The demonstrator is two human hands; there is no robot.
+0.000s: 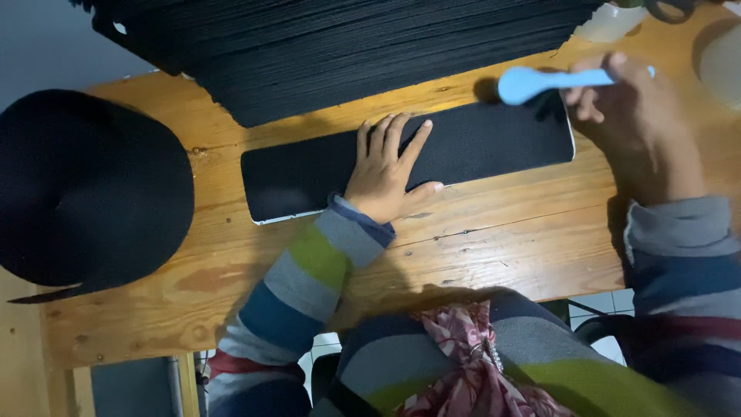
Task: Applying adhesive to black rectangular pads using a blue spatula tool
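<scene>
A long black fabric-covered strip (494, 143) with a white underside lies across the wooden table (494, 239). My left hand (386, 166) rests flat on its middle, fingers spread, pressing it down. Over the strip's right end, my right hand (633, 116) grips the handle of a light blue spoon-shaped tool (532, 82). The tool's rounded head points left, just above the strip's far edge.
A tall stack of black sheets (347, 46) fills the back of the table. At the left edge sits a large black rounded piece (85, 185). A white container (610, 23) and a pale plate (722, 62) are at the back right. Scissors handles (671, 9) show at top right.
</scene>
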